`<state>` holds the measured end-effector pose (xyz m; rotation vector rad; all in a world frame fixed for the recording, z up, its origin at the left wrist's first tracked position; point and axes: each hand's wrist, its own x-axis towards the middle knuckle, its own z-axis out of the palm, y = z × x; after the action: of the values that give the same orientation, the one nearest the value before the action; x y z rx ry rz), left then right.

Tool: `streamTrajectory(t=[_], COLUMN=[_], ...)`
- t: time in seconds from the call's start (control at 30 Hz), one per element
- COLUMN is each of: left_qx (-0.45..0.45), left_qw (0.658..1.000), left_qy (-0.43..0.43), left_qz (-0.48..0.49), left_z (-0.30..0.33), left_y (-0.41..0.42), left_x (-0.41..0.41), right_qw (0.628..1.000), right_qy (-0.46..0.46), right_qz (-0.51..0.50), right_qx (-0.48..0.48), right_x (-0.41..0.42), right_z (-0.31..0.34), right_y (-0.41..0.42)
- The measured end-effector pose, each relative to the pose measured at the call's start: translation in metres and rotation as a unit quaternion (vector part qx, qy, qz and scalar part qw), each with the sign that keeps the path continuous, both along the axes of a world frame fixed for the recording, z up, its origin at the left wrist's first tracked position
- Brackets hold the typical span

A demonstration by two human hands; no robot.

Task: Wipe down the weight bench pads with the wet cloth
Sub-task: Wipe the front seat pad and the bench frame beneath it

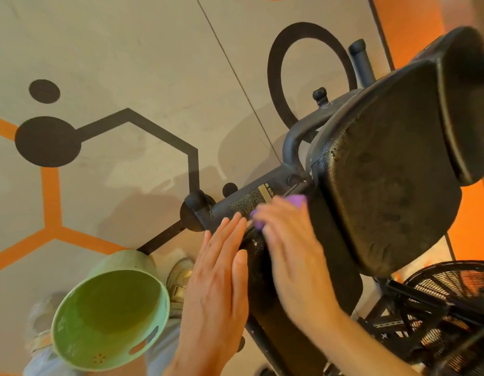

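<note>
Head view, looking down over a weight bench. The right hand (287, 248) lies palm-down on the lower pad (325, 256) with a purple cloth (295, 202) beneath it; only the cloth's edges show past the fingertips and beside the thumb. The fingers appear spread and fairly straight over the cloth, pressing it flat and not bunching it, though motion blur hides the detail. A flat press of this kind probably serves to keep the wet face of the cloth against the vinyl during a stroke.

The left hand (216, 278) rests against the pad's left edge, fingers straight and together, holding nothing. Its placement suggests bracing: it steadies the narrow pad, or the person, against the sideways push of the wiping hand.

The upper pad (384, 191) tilts up to the right, with a third, smaller pad (463, 104) beyond it; neither is touched. Their surfaces look dull and mottled, so they likely remain to be wiped. The frame (251, 202), bearing a warning label, runs leftward from below the pads.

A green tub (110, 310) stands on the floor (126, 63) just left of the left hand, within easy reach, presumably for rinsing the cloth. Its inside shows only smooth green; whether it holds water cannot be told. A shoe (178, 275) shows beside it, and a black fan (449, 299) sits at lower right.
</note>
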<state>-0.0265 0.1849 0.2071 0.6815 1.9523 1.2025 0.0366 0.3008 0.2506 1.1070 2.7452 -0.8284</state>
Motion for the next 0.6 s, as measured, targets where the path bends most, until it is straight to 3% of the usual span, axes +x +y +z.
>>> streamTrajectory(t=[0.1, 0.23, 0.37, 0.6], left_qx=[-0.015, -0.075, -0.074, -0.075], left_qw=[0.999, 0.993, 0.99, 0.99], left_qy=[-0.029, -0.081, -0.114, -0.111], left_qz=[0.008, -0.03, -0.027, -0.03], left_z=[0.001, -0.003, 0.0, -0.004], left_y=[-0.015, -0.024, -0.021, -0.019], left_x=[0.002, 0.005, 0.004, 0.007], right_qw=[0.999, 0.998, 0.996, 0.996], right_qy=[-0.003, 0.03, 0.041, 0.041], right_qz=[0.047, -0.02, -0.027, -0.023], right_qx=[-0.023, 0.047, 0.073, 0.082], right_x=[0.007, 0.001, 0.002, 0.003], right_z=[-0.001, -0.018, -0.026, -0.027], right_y=[0.001, 0.016, 0.012, 0.013])
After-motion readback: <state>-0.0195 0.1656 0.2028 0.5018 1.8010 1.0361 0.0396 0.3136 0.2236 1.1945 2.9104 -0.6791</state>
